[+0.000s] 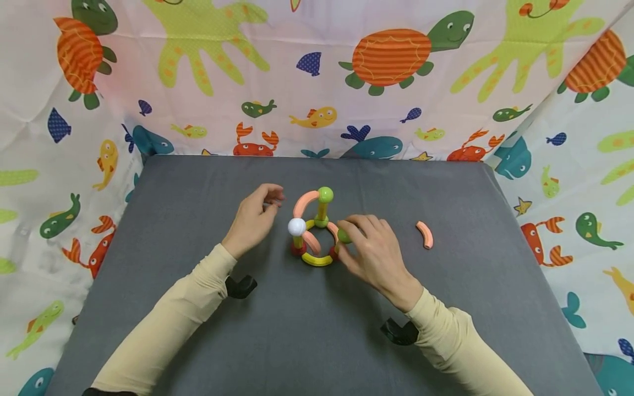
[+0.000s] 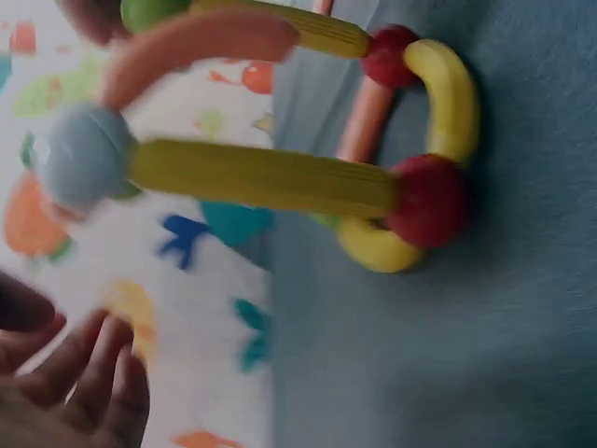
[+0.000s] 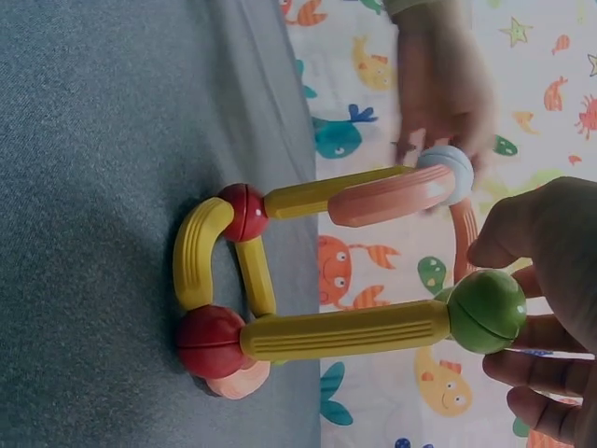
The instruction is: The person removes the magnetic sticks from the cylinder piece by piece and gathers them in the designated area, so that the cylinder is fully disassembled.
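A toy frame of rods and balls stands on the grey cloth. Its base ring joins curved yellow rods [image 1: 317,260] and pink ones through red balls [image 2: 431,201] and a green one. Straight yellow rods [image 3: 350,333] rise from the ring to a white ball [image 1: 296,226] and two green balls. At the right upright, my right hand [image 1: 373,253] pinches the top green ball [image 3: 487,311] between thumb and fingers. A curved pink rod [image 3: 392,196] sticks out from the white ball, its far end free. My left hand [image 1: 253,217], fingers loosely bent, is left of the frame, holding nothing.
One loose curved pink rod [image 1: 425,235] lies on the grey cloth [image 1: 317,330] to the right of my right hand. A curtain [image 1: 317,82] printed with sea animals hangs behind the table and at both sides.
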Action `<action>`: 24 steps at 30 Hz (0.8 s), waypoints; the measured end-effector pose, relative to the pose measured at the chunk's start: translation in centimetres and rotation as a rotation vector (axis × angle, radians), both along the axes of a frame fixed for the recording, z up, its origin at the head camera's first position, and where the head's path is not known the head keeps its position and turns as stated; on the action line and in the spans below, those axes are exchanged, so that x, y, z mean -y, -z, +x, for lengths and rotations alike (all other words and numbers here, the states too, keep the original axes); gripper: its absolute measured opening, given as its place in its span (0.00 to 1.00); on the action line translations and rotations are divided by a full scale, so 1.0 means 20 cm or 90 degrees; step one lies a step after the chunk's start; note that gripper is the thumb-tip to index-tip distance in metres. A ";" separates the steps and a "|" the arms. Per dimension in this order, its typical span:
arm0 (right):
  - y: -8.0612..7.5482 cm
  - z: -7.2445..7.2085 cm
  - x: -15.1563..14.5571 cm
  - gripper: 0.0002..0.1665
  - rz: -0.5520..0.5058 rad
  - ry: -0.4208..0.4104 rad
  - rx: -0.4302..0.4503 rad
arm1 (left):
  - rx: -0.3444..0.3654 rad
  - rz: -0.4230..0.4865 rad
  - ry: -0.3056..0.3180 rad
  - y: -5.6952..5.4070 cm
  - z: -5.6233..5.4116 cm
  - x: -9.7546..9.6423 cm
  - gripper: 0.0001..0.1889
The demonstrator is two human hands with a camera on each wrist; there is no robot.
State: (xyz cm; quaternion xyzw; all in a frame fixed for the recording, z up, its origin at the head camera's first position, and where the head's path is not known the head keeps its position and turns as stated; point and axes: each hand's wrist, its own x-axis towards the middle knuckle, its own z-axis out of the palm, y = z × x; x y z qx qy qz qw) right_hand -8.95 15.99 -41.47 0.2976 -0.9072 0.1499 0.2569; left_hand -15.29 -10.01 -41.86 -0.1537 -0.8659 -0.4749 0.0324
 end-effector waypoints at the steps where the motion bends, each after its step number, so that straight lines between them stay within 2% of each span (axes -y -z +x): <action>1: 0.00 0.00 0.00 0.22 -0.006 0.000 -0.001 | 0.049 0.002 0.015 0.03 -0.02 0.01 0.17; 4: 0.01 0.00 -0.01 0.25 -0.058 0.016 0.021 | 0.147 -0.010 0.064 0.13 -0.10 0.02 0.19; 6: 0.02 0.02 -0.03 0.24 -0.125 0.044 0.084 | 0.178 -0.029 0.096 0.20 -0.15 0.00 0.20; 8: 0.06 0.03 -0.06 0.22 -0.201 0.082 0.198 | 0.191 -0.045 0.132 0.25 -0.19 -0.01 0.21; 10: 0.12 0.03 -0.08 0.23 -0.241 0.118 0.325 | 0.204 -0.056 0.168 0.29 -0.22 -0.03 0.22; 12: 0.20 0.02 -0.09 0.23 -0.230 0.135 0.450 | 0.219 -0.059 0.193 0.33 -0.24 -0.03 0.24; 14: 0.28 0.02 -0.07 0.21 -0.192 0.126 0.517 | 0.241 -0.054 0.204 0.35 -0.24 -0.04 0.26; 17: 0.35 0.01 -0.03 0.26 -0.169 0.104 0.538 | 0.250 -0.062 0.197 0.37 -0.24 -0.04 0.26; 21: 0.39 0.00 0.00 0.24 -0.174 0.113 0.487 | 0.218 -0.086 0.198 0.38 -0.24 -0.06 0.20; 24: 0.42 -0.01 -0.01 0.20 -0.172 0.131 0.452 | 0.176 -0.112 0.199 0.39 -0.23 -0.07 0.14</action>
